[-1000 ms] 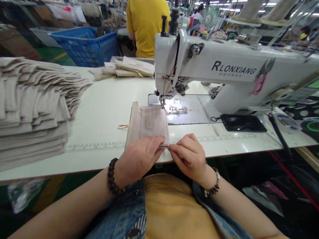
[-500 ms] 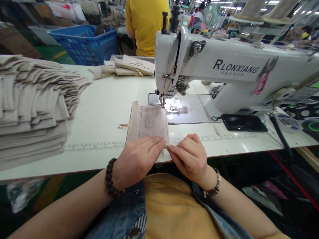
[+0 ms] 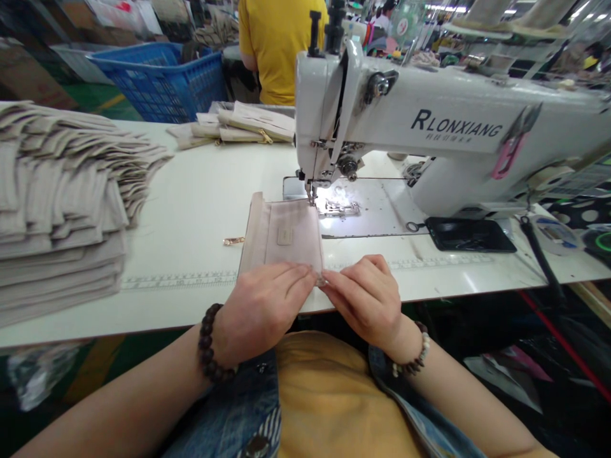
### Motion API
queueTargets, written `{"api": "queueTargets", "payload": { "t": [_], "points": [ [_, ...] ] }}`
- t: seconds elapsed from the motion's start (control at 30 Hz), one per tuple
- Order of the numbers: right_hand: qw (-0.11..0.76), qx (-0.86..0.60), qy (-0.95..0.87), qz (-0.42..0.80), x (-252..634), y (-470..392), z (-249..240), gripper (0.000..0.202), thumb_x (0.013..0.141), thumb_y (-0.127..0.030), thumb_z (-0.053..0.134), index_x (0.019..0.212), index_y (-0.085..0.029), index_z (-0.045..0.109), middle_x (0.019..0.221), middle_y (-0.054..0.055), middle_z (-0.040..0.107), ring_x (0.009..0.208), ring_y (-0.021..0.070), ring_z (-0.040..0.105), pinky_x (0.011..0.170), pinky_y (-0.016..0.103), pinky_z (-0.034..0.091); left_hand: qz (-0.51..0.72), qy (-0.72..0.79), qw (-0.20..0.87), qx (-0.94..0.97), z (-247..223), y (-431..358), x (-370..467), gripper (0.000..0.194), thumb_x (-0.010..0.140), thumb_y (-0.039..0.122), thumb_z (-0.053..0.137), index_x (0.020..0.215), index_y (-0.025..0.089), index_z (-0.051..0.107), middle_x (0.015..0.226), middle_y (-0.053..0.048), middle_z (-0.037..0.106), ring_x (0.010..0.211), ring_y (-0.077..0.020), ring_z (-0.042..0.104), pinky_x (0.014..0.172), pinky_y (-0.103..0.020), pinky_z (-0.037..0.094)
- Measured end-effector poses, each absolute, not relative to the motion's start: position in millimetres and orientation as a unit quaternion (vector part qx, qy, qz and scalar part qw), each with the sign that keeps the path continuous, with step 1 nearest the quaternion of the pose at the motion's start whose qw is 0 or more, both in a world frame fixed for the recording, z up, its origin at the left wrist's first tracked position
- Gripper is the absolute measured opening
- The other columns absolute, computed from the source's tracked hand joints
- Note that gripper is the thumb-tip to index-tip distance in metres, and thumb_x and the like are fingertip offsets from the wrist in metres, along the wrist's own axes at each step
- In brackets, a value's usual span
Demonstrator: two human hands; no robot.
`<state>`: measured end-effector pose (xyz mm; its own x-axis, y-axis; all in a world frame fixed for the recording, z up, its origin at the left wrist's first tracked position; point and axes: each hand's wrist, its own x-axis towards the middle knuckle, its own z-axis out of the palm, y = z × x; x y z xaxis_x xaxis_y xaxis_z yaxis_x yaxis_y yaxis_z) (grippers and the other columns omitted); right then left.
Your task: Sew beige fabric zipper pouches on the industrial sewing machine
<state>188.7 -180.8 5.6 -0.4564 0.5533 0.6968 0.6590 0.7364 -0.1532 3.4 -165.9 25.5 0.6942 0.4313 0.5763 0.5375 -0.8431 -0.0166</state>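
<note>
A beige fabric pouch [image 3: 298,222] lies flat on the machine table, its far right corner under the presser foot [image 3: 312,196] of a white sewing machine [image 3: 401,108]. A small label patch sits on the pouch, and a gold zipper pull [image 3: 233,241] sticks out at its left side. My left hand [image 3: 267,299] grips the near edge, fingers pressed together over the cloth. At the near right corner my right hand [image 3: 367,296] pinches the same edge between thumb and fingers. The fingertips of both hands almost meet there.
Stacked beige fabric pieces [image 3: 62,210] cover the table's left side. More zippered pieces [image 3: 243,124] lie behind. A black phone [image 3: 470,234] rests at right; pink-handled snips [image 3: 513,149] hang on the machine. Beyond are a blue basket [image 3: 162,79] and a person in yellow [image 3: 284,51].
Both hands keep hold of the pouch's near edge, with the right fingers shifted very slightly. The pouch stays under the presser foot; the view has tilted a little.
</note>
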Motion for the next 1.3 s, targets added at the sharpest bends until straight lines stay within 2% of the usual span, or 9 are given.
{"api": "queueTargets", "payload": {
  "t": [0.1, 0.27, 0.4, 0.63, 0.77, 0.97, 1.2, 1.3],
  "points": [
    [0.347, -0.326, -0.874, -0.096, 189.0, -179.0, 9.2, 0.018, 0.079, -0.01, 0.052, 0.097, -0.011, 0.055, 0.064, 0.001, 0.054, 0.062, 0.0125, 0.043, 0.062, 0.03, 0.032, -0.287, -0.256, 0.097, -0.918, 25.1, -167.1, 4.1, 0.023, 0.084, 0.009, 0.039, 0.088, 0.005, 0.061, 0.086, -0.012, 0.067, 0.08, -0.0195, 0.063, 0.072, -0.031, 0.054],
    [0.316, -0.306, -0.892, -0.107, 187.3, -177.9, 16.8, 0.009, 0.08, -0.007, 0.049, 0.078, -0.01, 0.058, 0.056, 0.0, 0.047, 0.058, 0.0118, 0.035, 0.059, 0.03, 0.028, -0.277, -0.279, 0.059, -0.917, 24.4, -167.3, -1.2, 0.027, 0.087, 0.01, 0.035, 0.094, 0.007, 0.06, 0.095, -0.013, 0.066, 0.087, -0.0197, 0.062, 0.075, -0.033, 0.054],
    [0.304, -0.315, -0.896, -0.07, 186.1, -180.8, 11.6, 0.015, 0.081, -0.007, 0.046, 0.069, -0.012, 0.054, 0.056, 0.0, 0.044, 0.058, 0.0115, 0.033, 0.057, 0.03, 0.025, -0.274, -0.249, 0.042, -0.928, 25.6, -164.2, -4.7, 0.03, 0.088, 0.009, 0.03, 0.096, 0.008, 0.059, 0.095, -0.01, 0.066, 0.09, -0.016, 0.061, 0.081, -0.029, 0.052],
    [0.265, -0.357, -0.895, 0.008, 184.2, -177.2, -6.6, 0.02, 0.082, -0.008, 0.041, 0.065, -0.014, 0.051, 0.058, 0.0, 0.044, 0.057, 0.0127, 0.033, 0.057, 0.029, 0.023, -0.22, -0.219, 0.041, -0.95, 17.1, -155.5, 1.2, 0.034, 0.085, 0.004, 0.027, 0.086, 0.007, 0.061, 0.084, -0.011, 0.066, 0.079, -0.0169, 0.061, 0.075, -0.028, 0.051],
    [0.237, -0.38, -0.893, 0.042, 183.3, -168.2, -6.4, 0.02, 0.082, -0.009, 0.04, 0.066, -0.016, 0.05, 0.059, 0.001, 0.046, 0.057, 0.0135, 0.036, 0.059, 0.029, 0.023, -0.205, -0.217, 0.04, -0.954, 15.6, -146.0, 2.7, 0.034, 0.084, 0.003, 0.028, 0.084, 0.007, 0.062, 0.084, -0.011, 0.066, 0.079, -0.0173, 0.06, 0.076, -0.028, 0.049],
    [0.171, -0.35, -0.921, -0.013, 185.1, -148.8, 1.8, 0.018, 0.081, -0.007, 0.04, 0.074, -0.013, 0.055, 0.062, 0.003, 0.05, 0.057, 0.0147, 0.038, 0.058, 0.031, 0.022, -0.193, -0.206, 0.068, -0.957, 12.3, -125.9, 1.9, 0.031, 0.081, 0.0, 0.031, 0.089, 0.003, 0.061, 0.089, -0.013, 0.065, 0.086, -0.0173, 0.059, 0.08, -0.026, 0.047],
    [0.088, -0.341, -0.934, -0.05, 190.5, -126.7, 3.8, 0.013, 0.083, -0.012, 0.045, 0.091, -0.011, 0.056, 0.063, 0.001, 0.054, 0.057, 0.0136, 0.043, 0.057, 0.031, 0.02, -0.195, -0.189, 0.092, -0.958, 7.8, -99.1, 2.0, 0.033, 0.083, 0.0, 0.029, 0.087, 0.004, 0.061, 0.088, -0.013, 0.065, 0.085, -0.0173, 0.06, 0.081, -0.027, 0.048],
    [0.077, -0.345, -0.934, -0.05, 190.3, -116.0, 3.8, 0.013, 0.085, -0.015, 0.044, 0.089, -0.011, 0.056, 0.062, 0.001, 0.055, 0.055, 0.0127, 0.045, 0.055, 0.031, 0.018, -0.186, -0.185, 0.088, -0.961, 5.9, -87.7, 2.1, 0.028, 0.082, 0.001, 0.033, 0.089, 0.003, 0.06, 0.089, -0.015, 0.065, 0.088, -0.0179, 0.059, 0.083, -0.028, 0.047]
  ]
}}
